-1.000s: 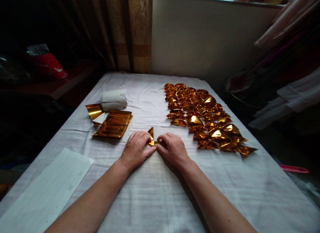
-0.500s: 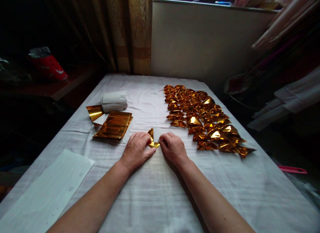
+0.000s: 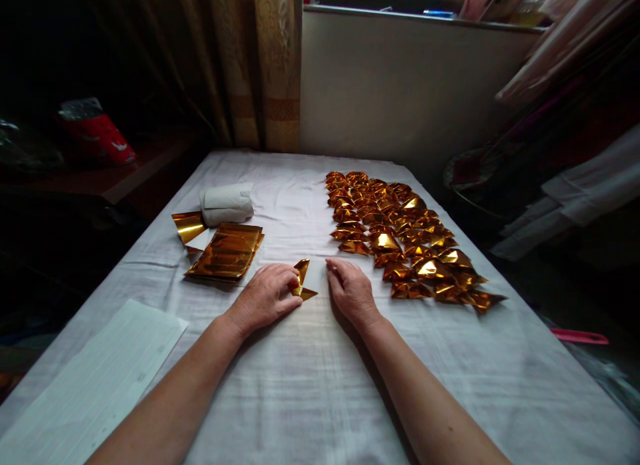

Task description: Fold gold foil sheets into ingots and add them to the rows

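Observation:
A small sheet of gold foil paper (image 3: 305,278), partly folded and with a pointed corner toward the right, lies at the middle of the table. My left hand (image 3: 267,292) pinches its left side between thumb and fingers, hiding part of it. Just to the right, apart from the sheet, my right hand (image 3: 351,292) rests on the cloth with loosely bent fingers and nothing visible in them. Left of my left hand is a stack of flat gold foil sheets (image 3: 227,250). Many folded gold foil ingots (image 3: 387,245) sit in rows to the right.
A white paper roll (image 3: 227,204) and a loose gold sheet (image 3: 189,228) lie behind the stack. A lined paper sheet (image 3: 100,385) covers the table's left front. White cloth (image 3: 310,398) covers the table; hanging clothes (image 3: 590,172) are at the right.
My right hand has come off the foil sheet and moved slightly right. My left hand has shifted a little left with the sheet, whose gold points now show differently.

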Demonstrator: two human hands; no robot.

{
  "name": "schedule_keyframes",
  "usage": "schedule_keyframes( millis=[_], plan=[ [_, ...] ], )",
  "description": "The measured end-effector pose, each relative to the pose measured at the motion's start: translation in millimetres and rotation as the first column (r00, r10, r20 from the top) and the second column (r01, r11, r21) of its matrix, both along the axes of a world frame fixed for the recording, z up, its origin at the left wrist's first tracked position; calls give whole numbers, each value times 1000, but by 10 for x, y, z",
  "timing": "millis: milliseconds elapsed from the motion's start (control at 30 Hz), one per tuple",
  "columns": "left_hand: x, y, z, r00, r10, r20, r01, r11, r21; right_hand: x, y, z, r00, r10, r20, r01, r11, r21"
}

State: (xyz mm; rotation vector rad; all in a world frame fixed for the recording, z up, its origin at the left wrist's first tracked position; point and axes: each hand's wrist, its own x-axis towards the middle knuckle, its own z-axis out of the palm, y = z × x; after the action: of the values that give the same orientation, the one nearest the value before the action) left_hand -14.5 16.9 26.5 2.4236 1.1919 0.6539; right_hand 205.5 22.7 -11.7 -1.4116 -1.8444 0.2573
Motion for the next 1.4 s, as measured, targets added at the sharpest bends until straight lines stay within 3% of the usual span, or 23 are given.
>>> schedule_keyframes(
  millis=[300, 533, 700, 967, 1167, 1400],
  plan=[
    [-60, 17, 56, 994, -84, -66, 83, 996, -19, -2, 22, 70, 1000, 10, 7, -9, 996, -93],
    [-51, -35, 126, 992, -49, -116, 53, 998, 29, -18, 1, 133, 1000, 23, -17, -25, 989, -144],
    [-11, -49, 161, 971, 6, -240, 8, 998, 59, -15, -17, 190, 999, 38, -18, -41, 982, -183],
    [14, -43, 123, 956, 4, -293, 34, 992, 124, 124, -84, 239, 957, 267, -111, -284, 942, -182],
    [23, -53, 117, 953, 8, -303, 38, 989, 146, 143, 28, 99, 970, 235, 64, -231, 971, -60],
    [41, -83, 193, 923, 76, -378, 10, 975, 221, 123, -72, 250, 907, 255, 334, -287, 957, 49]
  ],
)
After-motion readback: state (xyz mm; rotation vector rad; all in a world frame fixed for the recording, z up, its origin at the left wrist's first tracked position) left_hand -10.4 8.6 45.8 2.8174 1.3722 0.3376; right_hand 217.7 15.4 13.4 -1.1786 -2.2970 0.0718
